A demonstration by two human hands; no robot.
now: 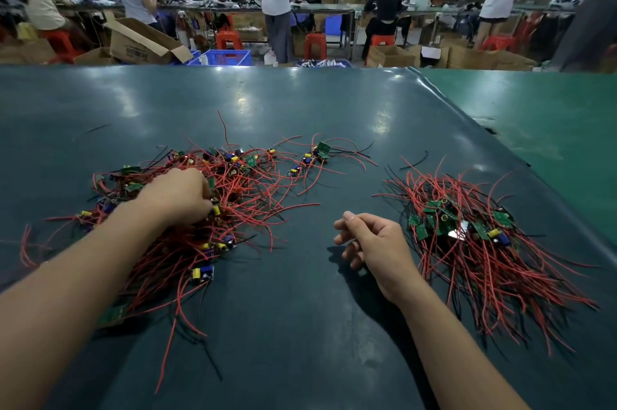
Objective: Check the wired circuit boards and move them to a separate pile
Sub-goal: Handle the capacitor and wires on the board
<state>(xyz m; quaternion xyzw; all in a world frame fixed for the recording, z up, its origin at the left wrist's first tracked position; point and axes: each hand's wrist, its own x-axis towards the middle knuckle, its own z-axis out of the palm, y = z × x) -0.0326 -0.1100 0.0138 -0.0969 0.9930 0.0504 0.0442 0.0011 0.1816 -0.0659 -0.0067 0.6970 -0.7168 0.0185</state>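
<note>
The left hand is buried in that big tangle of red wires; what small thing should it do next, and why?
Probably lift one board clear of the left pile. The left hand has its fingers curled down into the tangle, seemingly on a board, while the right hand waits loosely curled and empty between the piles, ready to help check it before the right pile.

A dark teal table (300, 109) with a glossy, light-streaked top carries everything — at its right a brighter green surface (551, 115) adjoins it. Under and beyond the left fingers (200, 189) sprawls a loose heap of wired boards (233, 182), red leads trailing outward. Just right of the right fingers (347, 226) lies a tighter pile of boards (467, 229), wires fanned toward the near edge. A small cluster (317, 155) sits farther out, between the two.
</note>
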